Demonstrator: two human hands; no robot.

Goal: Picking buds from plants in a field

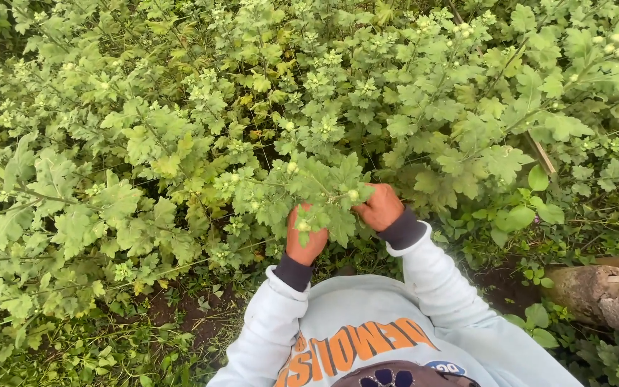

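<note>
Reaching into the foliage, your left hand [304, 238] was curled around a leafy stem, its fingers closed just below a small round green bud [303, 225], so the shoot was steadied from beneath. Your right hand [379, 206] was pinched shut near another pale bud [353, 194] at the tip of the same cluster; leaves hid the fingertips, so whether you gripped the bud itself or the stalk just beside it could not be told. The two hands sat close together, one bracing and one pinching, which seemed to keep the thin stem from bending away.

Around them spread a dense chrysanthemum-like plant [202, 136] with lobed leaves and many tight buds, crowding in above and to both sides with little free space between the branches. Open room lay only towards you, where your pale sweatshirt sleeves [431, 272] came in over dark bare soil [195, 312]. A cut log [603, 294] lay at the right edge, well apart from your hands, and a thin wooden stake [541, 156] stood among the leaves beyond.
</note>
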